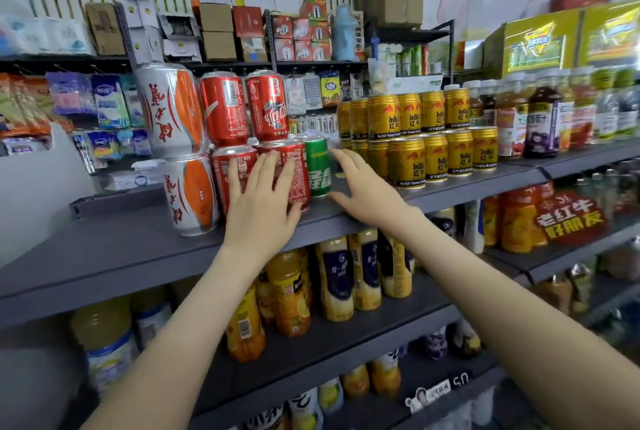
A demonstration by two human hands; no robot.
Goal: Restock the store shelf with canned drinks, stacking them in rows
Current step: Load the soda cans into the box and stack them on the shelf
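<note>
**Hands squaring the cola row**

Tall white-and-orange aluminium cans [188, 194] stood two high at the stack's nine o'clock, likely as a bookend. Beside them, red cola cans [242, 107] sat in two tiers on the grey metal shelf [104, 249]. The left hand [263, 201] lay flat, fingers straight, against the lower tier, seemingly steadying it. A slim green soda can [318, 166] stood at that row's three o'clock. The right hand [360, 187], spread and holding nothing, sat just beside it, probably to nudge it flush. Gold energy-drink cans [415, 138] stood stacked further toward three o'clock.
</note>
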